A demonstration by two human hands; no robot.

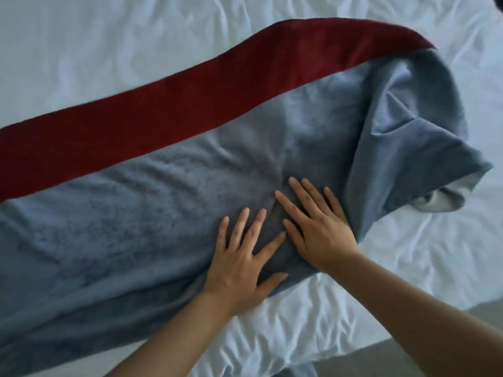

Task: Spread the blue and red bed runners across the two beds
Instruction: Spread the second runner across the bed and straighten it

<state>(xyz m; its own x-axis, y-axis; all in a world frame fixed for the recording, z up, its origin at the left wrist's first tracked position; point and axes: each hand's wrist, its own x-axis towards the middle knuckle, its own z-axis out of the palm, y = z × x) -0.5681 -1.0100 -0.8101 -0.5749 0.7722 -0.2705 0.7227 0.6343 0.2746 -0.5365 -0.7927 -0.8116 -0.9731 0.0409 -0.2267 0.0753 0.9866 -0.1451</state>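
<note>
– Left hand (239, 265) and right hand (313, 227)?
– Both flat, fingers spread, pressing the blue runner (122, 227) mid-frame, gripping nothing. Red runner (190, 104) lies along its upper edge, on the white bed (81, 36).

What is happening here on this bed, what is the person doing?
A person presses both hands flat on the blue bed runner, left hand beside right hand, fingers spread. The red bed runner lies along its far edge, on the white bed sheet. The blue runner's right end is folded over and bunched, not yet spread flat.
</note>
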